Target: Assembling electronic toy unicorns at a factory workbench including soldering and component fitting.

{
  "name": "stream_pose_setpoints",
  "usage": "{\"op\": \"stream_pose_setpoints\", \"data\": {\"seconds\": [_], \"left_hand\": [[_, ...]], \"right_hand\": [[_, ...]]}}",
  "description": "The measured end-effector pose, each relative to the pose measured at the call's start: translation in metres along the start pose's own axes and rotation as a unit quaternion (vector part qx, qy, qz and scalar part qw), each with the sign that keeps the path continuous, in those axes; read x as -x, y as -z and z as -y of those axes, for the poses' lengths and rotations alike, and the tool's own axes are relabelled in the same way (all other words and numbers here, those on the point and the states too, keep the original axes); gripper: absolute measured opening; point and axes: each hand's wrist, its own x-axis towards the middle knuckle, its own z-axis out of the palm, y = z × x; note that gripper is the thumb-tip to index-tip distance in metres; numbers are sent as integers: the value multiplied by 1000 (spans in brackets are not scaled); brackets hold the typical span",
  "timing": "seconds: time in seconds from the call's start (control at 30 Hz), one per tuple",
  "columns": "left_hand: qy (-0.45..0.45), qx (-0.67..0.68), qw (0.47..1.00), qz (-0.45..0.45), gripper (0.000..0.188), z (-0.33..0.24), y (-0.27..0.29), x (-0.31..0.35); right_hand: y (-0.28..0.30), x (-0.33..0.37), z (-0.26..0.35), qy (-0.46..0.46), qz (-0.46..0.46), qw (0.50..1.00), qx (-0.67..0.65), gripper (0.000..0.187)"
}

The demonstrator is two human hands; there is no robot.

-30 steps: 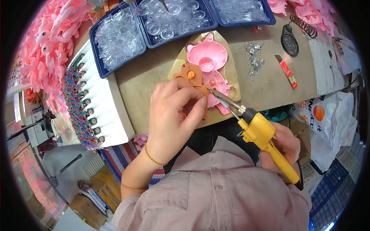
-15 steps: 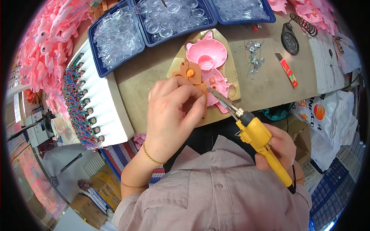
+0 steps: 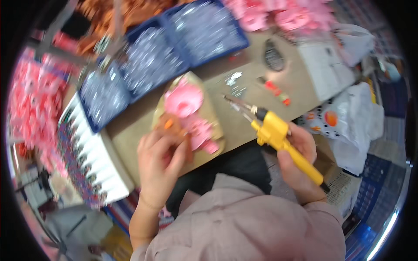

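Note:
The whole view is smeared by motion. My left hand [image 3: 159, 163] is closed, its fingertips pinching the near side of a brown plastic toy part [image 3: 175, 127] with an orange knob; the fingers partly hide it. That part lies over a tan holder [image 3: 213, 114], beside a round pink toy shell [image 3: 191, 93] and a smaller pink shell piece [image 3: 201, 132]. In my right hand [image 3: 300, 145] is a yellow soldering iron [image 3: 276, 132], gripped by its handle. Its metal tip points up and left, over the table and apart from the toy parts.
Blue trays [image 3: 188, 65] of clear plastic pieces line the back. Small shiny parts [image 3: 235, 82], a red-and-yellow cutter [image 3: 277, 93] and a dark oval object [image 3: 273, 55] lie to the right. White foam [image 3: 106, 167] with wired parts stands left, near piled pink toys [image 3: 39, 95].
The view has swung, shifting the table contents left and down. The soldering iron's tip has come away from the brown toy part, to the right. My left hand stays at that part.

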Motion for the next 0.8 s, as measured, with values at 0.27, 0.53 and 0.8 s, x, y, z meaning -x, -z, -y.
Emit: {"op": "stream_pose_setpoints", "data": {"seconds": [0.27,0.53,0.8], "left_hand": [[16,25,999,19,6,1,-6,6],[-111,-76,991,-2,22,-4,-7,-1],[-127,-200,971,-22,24,-22,-6,6]], "right_hand": [[99,-80,35,100,-187,973,87,39],[100,-147,-23,247,-170,933,200,45],[-13,-66,-79,-25,-40,998,35,13]]}}
